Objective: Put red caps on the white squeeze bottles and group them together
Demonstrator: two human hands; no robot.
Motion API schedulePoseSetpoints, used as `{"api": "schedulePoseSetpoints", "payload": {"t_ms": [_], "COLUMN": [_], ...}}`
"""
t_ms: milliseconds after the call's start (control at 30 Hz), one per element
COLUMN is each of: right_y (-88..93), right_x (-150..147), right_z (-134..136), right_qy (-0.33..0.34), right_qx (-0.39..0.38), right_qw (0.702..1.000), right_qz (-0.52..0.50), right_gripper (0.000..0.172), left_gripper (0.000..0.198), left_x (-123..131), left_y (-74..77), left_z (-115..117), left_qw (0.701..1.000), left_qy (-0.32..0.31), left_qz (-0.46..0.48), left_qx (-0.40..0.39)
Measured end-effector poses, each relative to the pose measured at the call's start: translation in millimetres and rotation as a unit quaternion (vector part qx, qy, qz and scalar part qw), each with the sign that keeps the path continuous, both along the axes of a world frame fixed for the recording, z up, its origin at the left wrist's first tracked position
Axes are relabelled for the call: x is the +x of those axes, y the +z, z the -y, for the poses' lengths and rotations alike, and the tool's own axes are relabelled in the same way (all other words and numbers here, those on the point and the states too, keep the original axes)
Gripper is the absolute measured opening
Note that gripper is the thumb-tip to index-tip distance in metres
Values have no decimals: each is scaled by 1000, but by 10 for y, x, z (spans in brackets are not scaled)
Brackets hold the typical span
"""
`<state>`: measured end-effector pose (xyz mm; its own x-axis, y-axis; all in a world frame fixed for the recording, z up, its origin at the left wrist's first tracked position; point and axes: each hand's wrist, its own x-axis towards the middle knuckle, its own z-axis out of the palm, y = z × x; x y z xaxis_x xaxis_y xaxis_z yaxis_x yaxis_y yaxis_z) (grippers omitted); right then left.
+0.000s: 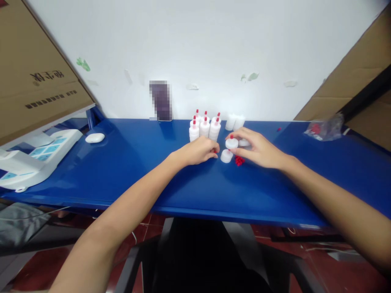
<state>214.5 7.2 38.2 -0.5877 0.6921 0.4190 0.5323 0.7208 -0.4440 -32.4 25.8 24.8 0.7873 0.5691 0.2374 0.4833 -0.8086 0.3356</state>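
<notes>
My left hand (205, 149) is closed in a pinch, with a bit of a small red tip cap (215, 152) showing at its fingertips. My right hand (255, 147) curls its thumb and fingers around a white nozzle lid (231, 143) topped with red. Just below that lid, a second white nozzle lid (226, 156) sits on the table, close to my right thumb. A small pile of red tip caps (240, 160) lies under my right hand. Behind my left hand stand several white squeeze bottles (204, 128) with red-tipped nozzles. Another white piece (244, 142) is partly hidden by my right fingers.
Two white bottles without red tips (235, 121) stand by the wall. A blurred phone-like object (161, 101) leans there too. On the blue table (128, 162) are a white case (95, 138), a white device (45, 156) and a plastic bag with red caps (325, 128).
</notes>
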Motion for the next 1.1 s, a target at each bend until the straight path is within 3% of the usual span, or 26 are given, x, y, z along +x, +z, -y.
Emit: {"api": "schedulePoseSetpoints", "payload": {"t_ms": [200,533,733,900,1000,1100], "right_y": [-68,-47,-50,-47,-50,-55], "right_x": [33,61,93,112,111,111], "right_z": [-54,-84,-128,-142,-150,-164], "right_qy": [5,24,7,-7,-3,13], "right_qx": [-14,-56,-94,-112,-134,-156], "right_qw": [999,998,995,994,991,988], "right_qz": [40,27,11,-1,2,14], "right_gripper": [38,46,54,59,58,52], "left_gripper": [23,28,14,11,14,15], "left_x": [2,35,118,162,155,131], "left_y": [-61,-104,-154,-210,-195,-133], "left_z": [-19,5,15,8,21,56], "left_qw": [999,992,959,938,947,966], "left_qy": [-8,31,113,128,115,89], "left_qz": [-1,79,261,319,301,215], "left_qx": [54,96,1,-50,0,116]}}
